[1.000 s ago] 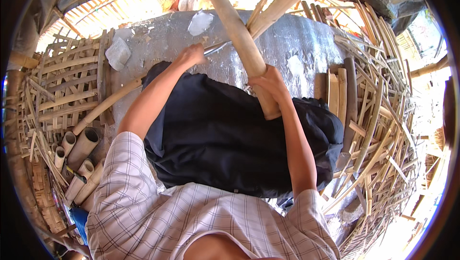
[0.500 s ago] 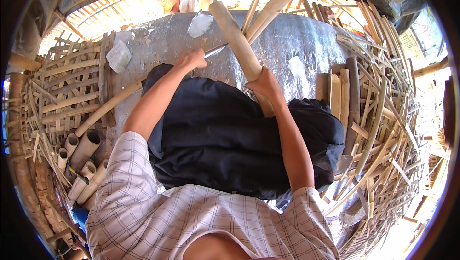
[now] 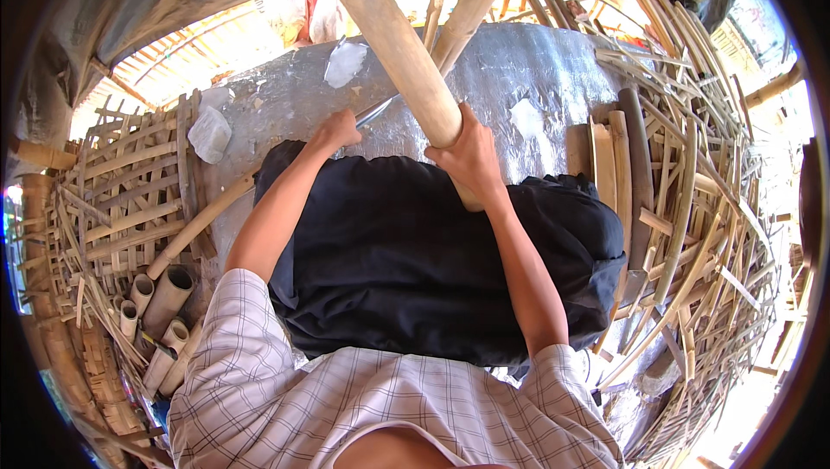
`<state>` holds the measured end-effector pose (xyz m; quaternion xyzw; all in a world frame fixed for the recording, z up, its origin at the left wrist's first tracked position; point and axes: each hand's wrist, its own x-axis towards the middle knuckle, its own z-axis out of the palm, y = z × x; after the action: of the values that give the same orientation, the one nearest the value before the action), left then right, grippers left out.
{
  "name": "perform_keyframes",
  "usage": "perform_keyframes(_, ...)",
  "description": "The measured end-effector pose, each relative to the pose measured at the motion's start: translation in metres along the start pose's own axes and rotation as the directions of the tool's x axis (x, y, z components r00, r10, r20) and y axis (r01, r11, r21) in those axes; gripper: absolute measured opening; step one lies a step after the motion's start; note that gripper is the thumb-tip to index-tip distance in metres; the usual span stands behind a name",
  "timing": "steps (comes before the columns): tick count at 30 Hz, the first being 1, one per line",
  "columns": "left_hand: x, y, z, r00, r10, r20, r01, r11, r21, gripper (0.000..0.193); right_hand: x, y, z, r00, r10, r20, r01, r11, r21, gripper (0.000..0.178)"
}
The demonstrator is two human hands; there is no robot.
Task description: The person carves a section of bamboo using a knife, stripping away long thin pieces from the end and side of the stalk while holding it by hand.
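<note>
Many bamboo strips — cut tubes alongside

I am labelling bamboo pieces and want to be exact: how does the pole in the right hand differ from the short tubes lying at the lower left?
The pole is long; the tubes are short cut sections. The pole is held by the right hand and slants up out of view; the tubes lie loose on the ground among strips. The tubes show open hollow ends; the pole's ends are hidden. Both are round, tan bamboo.
</note>
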<state>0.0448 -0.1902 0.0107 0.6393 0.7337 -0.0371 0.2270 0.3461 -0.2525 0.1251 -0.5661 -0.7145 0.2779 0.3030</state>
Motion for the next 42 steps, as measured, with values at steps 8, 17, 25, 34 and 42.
perform_keyframes(8, -0.015, 0.019, -0.001, 0.999, -0.043, 0.021, 0.042, 0.999, 0.023, 0.035, 0.007, 0.070, 0.044, 0.921, 0.318, 0.225, -0.287, 0.945, -0.158, 0.065)
perform_keyframes(17, -0.007, 0.006, -0.001, 0.998, -0.047, 0.046, 0.044, 0.997, 0.061, 0.037, 0.013, 0.064, 0.023, 0.931, 0.302, 0.204, -0.301, 0.953, -0.037, 0.071)
perform_keyframes(25, -0.020, -0.001, 0.028, 0.999, -0.043, 0.003, 0.043, 0.997, -0.065, 0.043, 0.070, 0.110, -0.012, 0.896, 0.433, -0.100, -0.443, 0.889, -0.116, 0.065)
perform_keyframes(34, -0.024, -0.013, 0.033, 0.994, -0.088, 0.063, 0.092, 0.994, -0.059, 0.049, 0.085, 0.129, -0.045, 0.873, 0.485, 0.050, -0.464, 0.858, -0.220, 0.071)
perform_keyframes(42, -0.030, -0.006, 0.022, 0.991, -0.130, -0.034, 0.118, 0.965, -0.232, 0.041, 0.066, 0.144, -0.045, 0.870, 0.485, 0.088, -0.481, 0.874, -0.066, 0.066)
